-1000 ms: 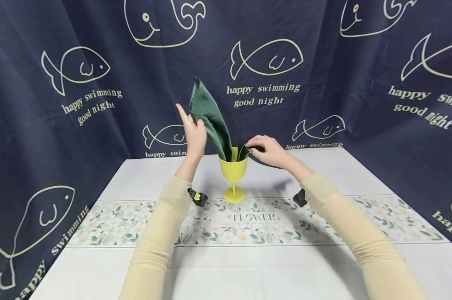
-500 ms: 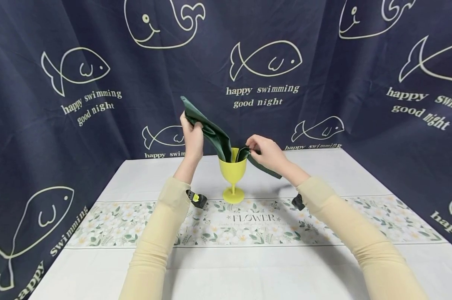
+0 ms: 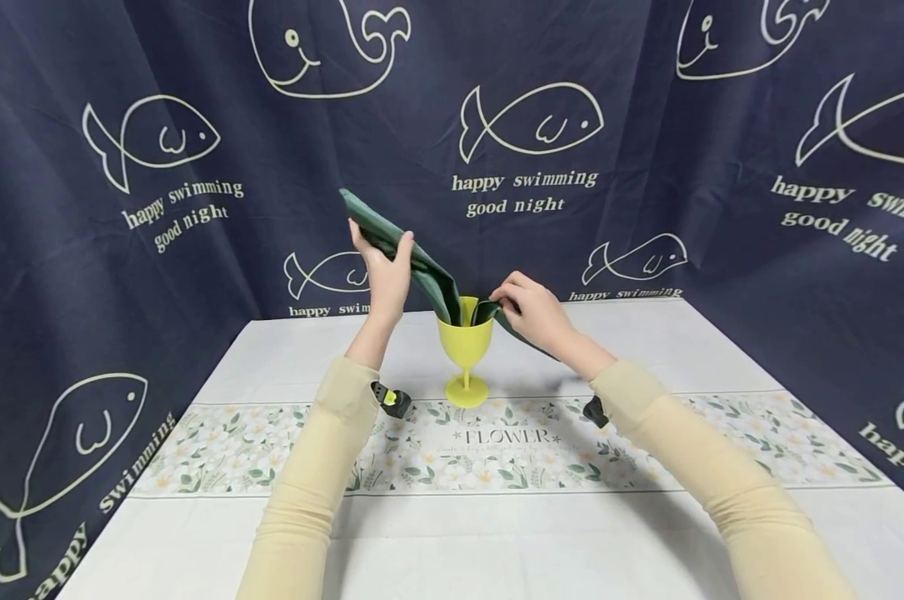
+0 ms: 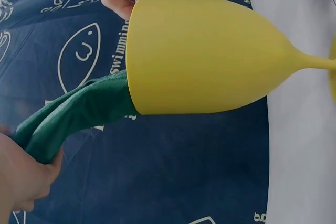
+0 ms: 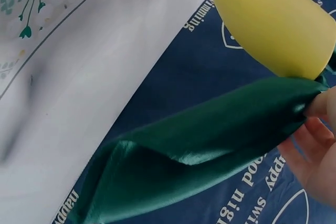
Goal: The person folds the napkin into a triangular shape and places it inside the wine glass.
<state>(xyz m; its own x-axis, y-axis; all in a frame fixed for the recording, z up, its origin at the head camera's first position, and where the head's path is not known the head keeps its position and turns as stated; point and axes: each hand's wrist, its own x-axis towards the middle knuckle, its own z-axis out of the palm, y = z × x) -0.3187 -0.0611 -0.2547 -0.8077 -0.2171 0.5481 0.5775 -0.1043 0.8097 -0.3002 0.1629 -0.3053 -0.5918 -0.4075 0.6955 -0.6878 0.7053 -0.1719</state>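
Observation:
A dark green cloth napkin [image 3: 438, 287] stands in a yellow goblet [image 3: 466, 340], one end leaning out to the left and the other drooping over the right rim. My left hand [image 3: 387, 279] holds the left end, thumb on the near side, the tip jutting past the fingers. In the left wrist view that end runs as a folded strip from the goblet's mouth to the hand. Close by the right rim, my right hand [image 3: 532, 308] pinches the napkin. Its loose end [image 5: 173, 161] hangs below in the right wrist view. The part inside the goblet is hidden.
The goblet's round foot [image 3: 466, 391] stands on a white table [image 3: 234, 358], at the back edge of a floral printed strip [image 3: 489, 475] lettered FLOWER. A dark blue curtain [image 3: 422, 50] with fish drawings rises behind. Each wrist wears a small black camera [image 3: 393, 402].
My left hand has lowered slightly and bent its napkin end down to the left, its fingers now under the cloth. My right hand stays near the rim; the end below it droops lower.

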